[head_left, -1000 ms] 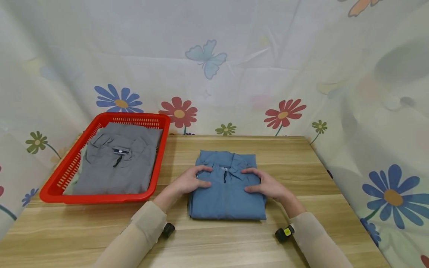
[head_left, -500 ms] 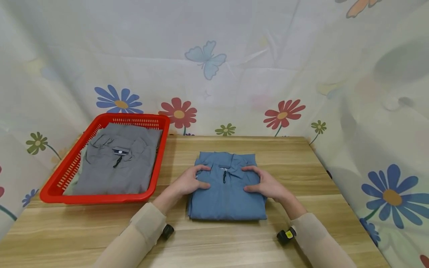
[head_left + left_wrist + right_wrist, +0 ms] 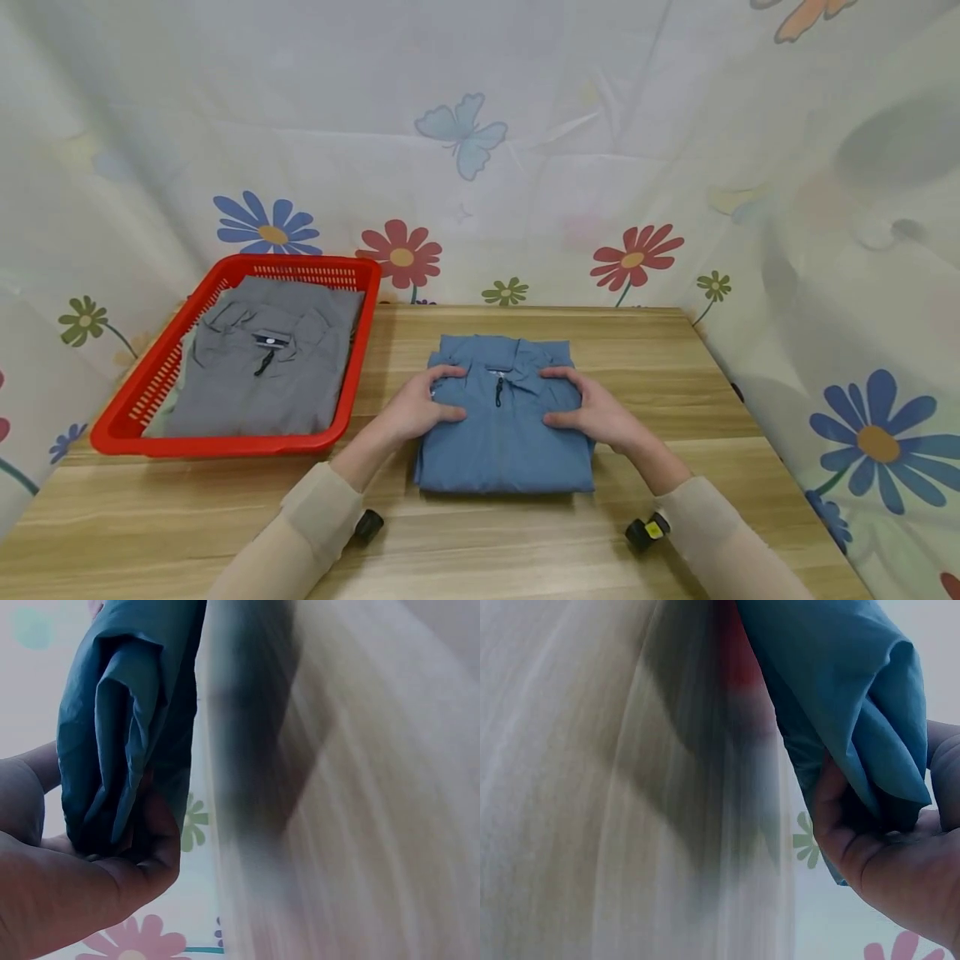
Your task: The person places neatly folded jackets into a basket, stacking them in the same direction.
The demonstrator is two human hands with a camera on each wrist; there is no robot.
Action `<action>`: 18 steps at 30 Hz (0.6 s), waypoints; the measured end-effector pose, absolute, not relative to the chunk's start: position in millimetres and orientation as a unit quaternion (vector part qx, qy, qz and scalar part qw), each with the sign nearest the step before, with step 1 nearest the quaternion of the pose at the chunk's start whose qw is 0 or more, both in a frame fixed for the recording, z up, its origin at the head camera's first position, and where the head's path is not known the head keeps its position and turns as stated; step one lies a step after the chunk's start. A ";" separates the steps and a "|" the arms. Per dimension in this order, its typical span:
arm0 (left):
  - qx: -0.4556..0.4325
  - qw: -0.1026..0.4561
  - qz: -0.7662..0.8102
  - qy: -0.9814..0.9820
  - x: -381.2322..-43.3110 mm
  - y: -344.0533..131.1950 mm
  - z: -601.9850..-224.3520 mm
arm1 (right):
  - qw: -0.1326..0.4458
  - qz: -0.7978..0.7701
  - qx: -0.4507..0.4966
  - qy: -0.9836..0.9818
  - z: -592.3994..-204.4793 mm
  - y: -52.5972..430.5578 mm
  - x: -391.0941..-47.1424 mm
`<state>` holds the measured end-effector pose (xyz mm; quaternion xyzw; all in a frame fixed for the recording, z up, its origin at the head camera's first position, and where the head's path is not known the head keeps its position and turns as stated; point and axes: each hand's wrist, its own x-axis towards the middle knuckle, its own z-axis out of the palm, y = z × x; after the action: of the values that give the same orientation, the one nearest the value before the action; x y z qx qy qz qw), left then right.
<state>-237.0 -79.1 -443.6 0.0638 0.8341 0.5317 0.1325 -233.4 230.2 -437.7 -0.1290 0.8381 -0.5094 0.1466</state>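
A folded blue jacket (image 3: 504, 450) with a collar and a black zipper pull lies between my two hands in the head view. My left hand (image 3: 416, 407) grips its left side, thumb on top and other fingers curled beneath. From the other side, my right hand (image 3: 602, 412) holds the right edge the same way. Both wrist views show the folded layers of the jacket (image 3: 127, 712) pinched at the sides, raised over the wood, with a shadow below. Fingers under the cloth are partly hidden.
To the left stands a red plastic basket (image 3: 363, 350) with a folded grey jacket (image 3: 262, 375) and pale green cloth (image 3: 168, 400) beneath it. Wooden tabletop (image 3: 480, 550) runs under everything. A flower-print curtain (image 3: 525, 200) hangs behind and at both sides.
The jacket has shifted slightly left with both hands, and its front edge now sits a little farther left. Both hands keep their hold. The basket has not moved.
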 end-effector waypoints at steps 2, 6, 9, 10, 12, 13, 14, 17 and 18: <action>0.064 0.127 0.536 0.832 -233.5 -79.6 -440.3 | 0.147 -0.510 -0.129 0.837 -434.9 229.2 -232.2; 0.069 0.121 0.542 0.829 -225.6 -81.4 -432.3 | 0.151 -0.513 -0.130 0.835 -429.7 227.0 -229.9; 0.070 0.119 0.545 0.827 -220.1 -84.3 -427.0 | 0.154 -0.518 -0.128 0.832 -426.2 224.9 -227.5; 0.072 0.117 0.544 0.827 -218.5 -85.6 -425.4 | 0.155 -0.519 -0.129 0.830 -424.6 224.1 -226.4; 0.072 0.117 0.543 0.828 -215.8 -88.7 -422.4 | 0.157 -0.523 -0.130 0.827 -421.3 222.0 -224.2; 0.072 0.116 0.542 0.829 -214.4 -90.4 -420.9 | 0.157 -0.523 -0.132 0.827 -419.6 220.8 -223.4; 0.072 0.114 0.539 0.831 -213.3 -92.2 -419.4 | 0.157 -0.524 -0.135 0.826 -417.8 219.5 -222.7; 0.074 0.111 0.531 0.837 -209.7 -97.3 -414.0 | 0.156 -0.522 -0.144 0.826 -412.5 215.7 -221.0; 0.075 0.110 0.527 0.840 -208.7 -99.2 -412.3 | 0.157 -0.524 -0.144 0.825 -410.6 214.1 -220.6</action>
<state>-208.7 -99.2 -412.3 0.0749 0.8397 0.5265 0.1097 -220.6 214.1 -410.6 -0.1439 0.8248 -0.5237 0.1569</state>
